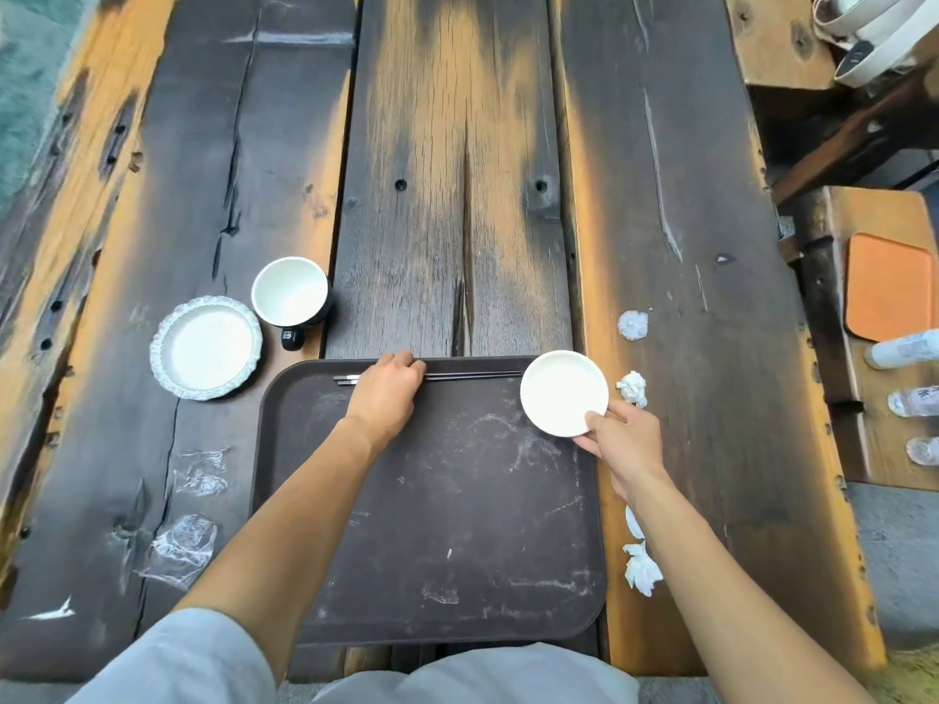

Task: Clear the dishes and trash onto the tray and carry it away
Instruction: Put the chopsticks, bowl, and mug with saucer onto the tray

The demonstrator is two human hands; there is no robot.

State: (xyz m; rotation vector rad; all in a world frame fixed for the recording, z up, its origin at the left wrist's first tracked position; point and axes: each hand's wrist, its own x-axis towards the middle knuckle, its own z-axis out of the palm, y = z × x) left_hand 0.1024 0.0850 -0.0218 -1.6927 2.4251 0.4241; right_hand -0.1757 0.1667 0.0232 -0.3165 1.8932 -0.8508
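A dark brown tray point(432, 525) lies on the wooden table in front of me. Black chopsticks point(472, 376) lie along its far edge, and my left hand point(388, 393) holds them there with fingers curled over them. My right hand point(622, 439) grips a small white dish point(561, 391) by its near rim, over the tray's far right corner. A white plate with a frilled rim point(206, 348) and a black mug with a white inside point(290, 294) stand left of the tray. Crumpled white tissues point(632, 388) point(641, 569) lie right of the tray.
Clear plastic wrappers point(185, 546) point(200, 475) lie left of the tray. A small white wad point(633, 325) sits beyond the dish. A bench at the right carries an orange pad point(891, 287) and plastic bottles point(904, 350). White bags point(874, 38) hang at top right.
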